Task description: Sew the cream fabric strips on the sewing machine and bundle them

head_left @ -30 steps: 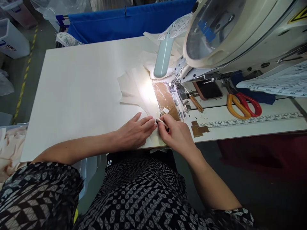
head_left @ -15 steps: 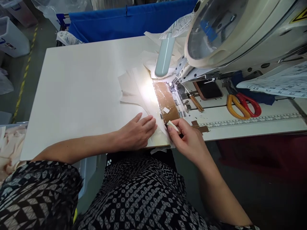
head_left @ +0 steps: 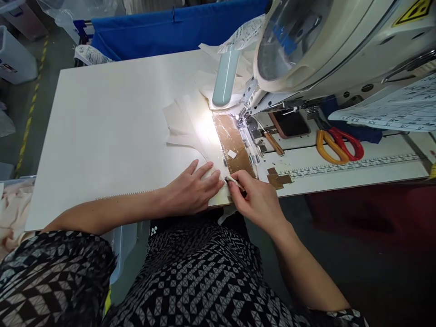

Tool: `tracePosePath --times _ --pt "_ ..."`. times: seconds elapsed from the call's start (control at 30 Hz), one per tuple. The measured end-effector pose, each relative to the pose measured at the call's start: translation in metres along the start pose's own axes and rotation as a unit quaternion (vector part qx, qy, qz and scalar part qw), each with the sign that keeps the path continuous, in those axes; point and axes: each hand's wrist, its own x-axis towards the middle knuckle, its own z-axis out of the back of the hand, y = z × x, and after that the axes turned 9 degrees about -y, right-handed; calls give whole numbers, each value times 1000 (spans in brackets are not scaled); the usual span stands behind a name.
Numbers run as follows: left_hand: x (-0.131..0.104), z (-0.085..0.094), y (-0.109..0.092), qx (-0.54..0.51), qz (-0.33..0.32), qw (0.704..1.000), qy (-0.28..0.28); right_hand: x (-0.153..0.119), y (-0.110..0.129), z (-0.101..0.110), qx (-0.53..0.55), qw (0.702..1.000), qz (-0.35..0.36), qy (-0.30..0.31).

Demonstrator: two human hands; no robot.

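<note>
My left hand (head_left: 194,190) lies open, palm down, its fingers spread over the near end of a pale cream fabric piece (head_left: 180,125) on the white table. Just right of those fingertips, my right hand (head_left: 257,200) is closed in a pinch around a small pale stick-like tool (head_left: 233,180) with a dark tip. The tip is at the fabric's near end; whether it touches the cloth I cannot tell. Most of the tool is hidden in my fingers. Beyond my hands, a brown taped plate (head_left: 235,141) with a small white scrap (head_left: 232,154) lies beside the fabric.
A sewing machine (head_left: 299,54) with a bright lamp stands at the right. Near it lie a wooden-handled tool (head_left: 274,143), a phone (head_left: 291,123) and red-and-yellow scissors (head_left: 337,145). A ruler strip (head_left: 354,167) runs along the table's right front edge. Blue cloth (head_left: 177,32) hangs behind.
My right hand has moved left with the small tool, bringing its tip close to my left fingertips. My left hand stays on the fabric. The whole view has shifted slightly.
</note>
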Motion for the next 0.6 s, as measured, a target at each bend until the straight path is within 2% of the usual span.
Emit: tracePosePath --times 0.17,0.33,0.47,0.6 --pt "0 0 0 5 -1 1000 4 1 0 3 -46 997 55 17" --pt "0 2 0 1 1 1000 12 -6 -5 20 -72 991 93 59" --pt "1 2 0 -3 5 1000 11 -15 -10 33 -4 995 28 96" --pt "1 1 3 -3 12 1000 -12 -17 -9 28 55 996 -71 16"
